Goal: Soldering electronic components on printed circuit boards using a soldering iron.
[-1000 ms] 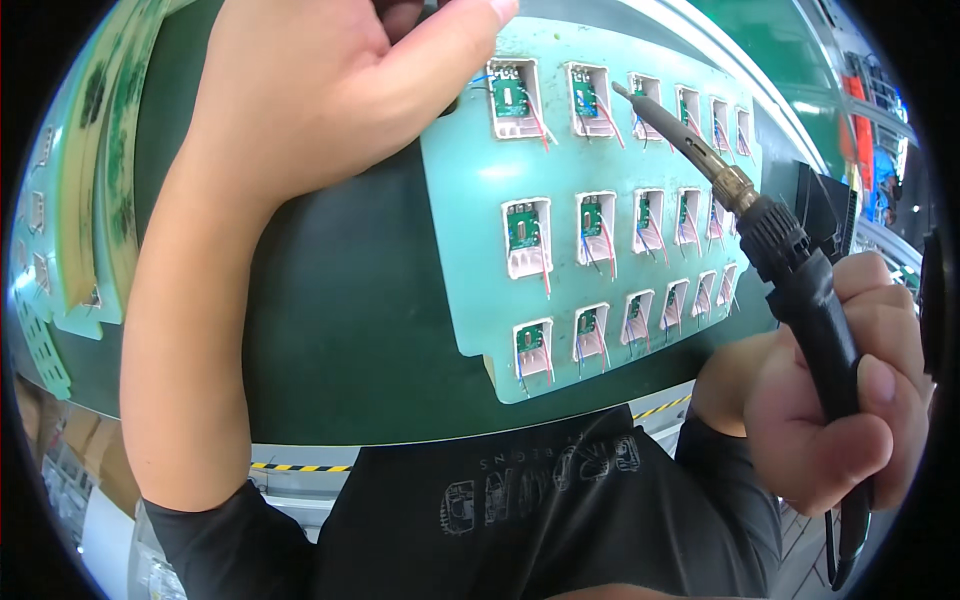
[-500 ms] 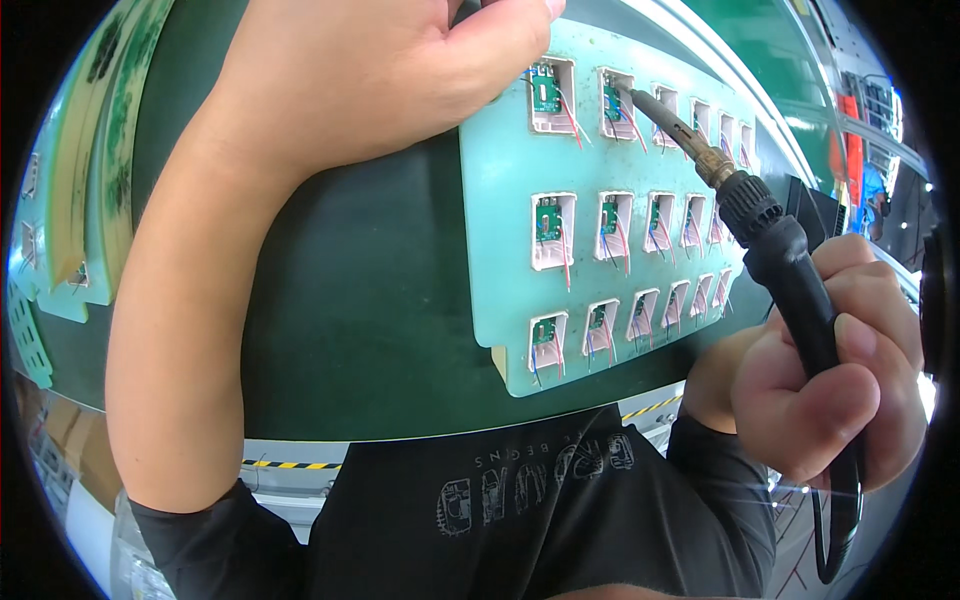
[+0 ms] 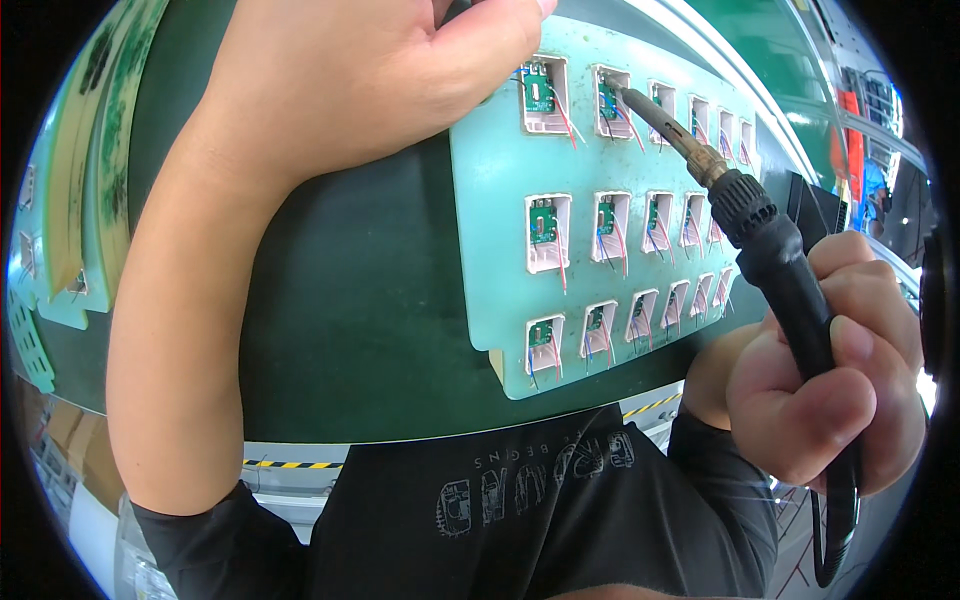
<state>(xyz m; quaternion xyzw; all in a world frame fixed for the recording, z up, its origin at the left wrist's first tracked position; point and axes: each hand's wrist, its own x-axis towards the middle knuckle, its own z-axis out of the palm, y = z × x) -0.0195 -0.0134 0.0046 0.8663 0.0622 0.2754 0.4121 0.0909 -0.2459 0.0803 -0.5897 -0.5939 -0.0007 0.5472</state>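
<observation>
My right hand [image 3: 830,390] is closed around the black handle of a soldering iron [image 3: 735,195]. Its metal tip reaches up and left into the second white housing [image 3: 612,125] of the top row. Each housing holds a small green circuit board [image 3: 540,88] with thin red, blue and white wires. Rows of such housings sit in a pale green fixture plate [image 3: 490,240]. At the upper edge my left hand [image 3: 390,80] arches over the plate's far left corner, fingers curled. A bit of something dark shows by its thumb, but the fingertips are cut off by the picture edge.
The plate rests on a dark green work surface [image 3: 340,330]. More pale green plates [image 3: 85,230] stand at the far left. A black box-like object [image 3: 812,210] is beyond the plate at right. The iron's cable [image 3: 825,560] hangs at lower right.
The plate's left side has shifted slightly left, and my left hand with it. The soldering iron and my right hand have moved slightly left too; the tip remains at the same housing.
</observation>
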